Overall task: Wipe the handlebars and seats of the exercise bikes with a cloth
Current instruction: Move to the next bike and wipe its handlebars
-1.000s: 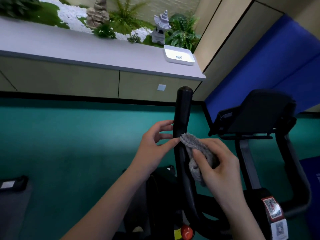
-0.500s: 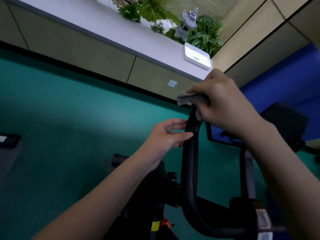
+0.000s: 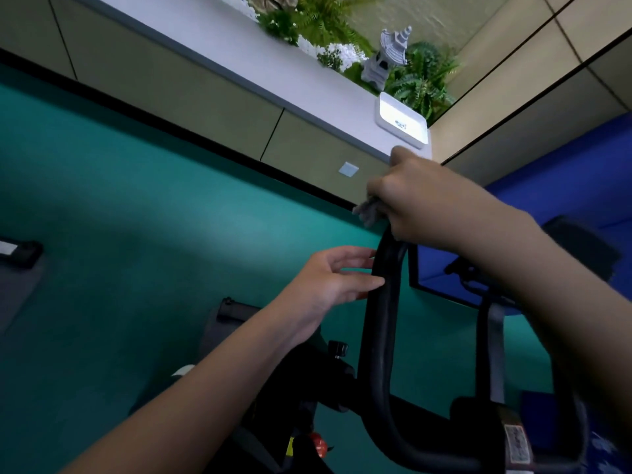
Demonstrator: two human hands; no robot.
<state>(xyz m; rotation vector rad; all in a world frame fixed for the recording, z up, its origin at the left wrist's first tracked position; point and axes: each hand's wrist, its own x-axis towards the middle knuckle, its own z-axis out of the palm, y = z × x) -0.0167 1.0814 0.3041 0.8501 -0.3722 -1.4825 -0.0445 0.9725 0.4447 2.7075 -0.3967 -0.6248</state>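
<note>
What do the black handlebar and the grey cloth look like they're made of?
The handlebar: likely a rubber or foam grip over a tube; matte black, only a dull sheen. The cloth: seemingly terry or microfibre; grey, fuzzy, crumpled edge, mostly hidden under the right hand.

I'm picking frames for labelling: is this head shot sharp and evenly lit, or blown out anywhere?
Head view: the white tray is blown out to glare; the bike frame below the handlebar sinks into shadow; the cloth under the right hand looks slightly soft; the ledge runs slanted across the frame.
</note>
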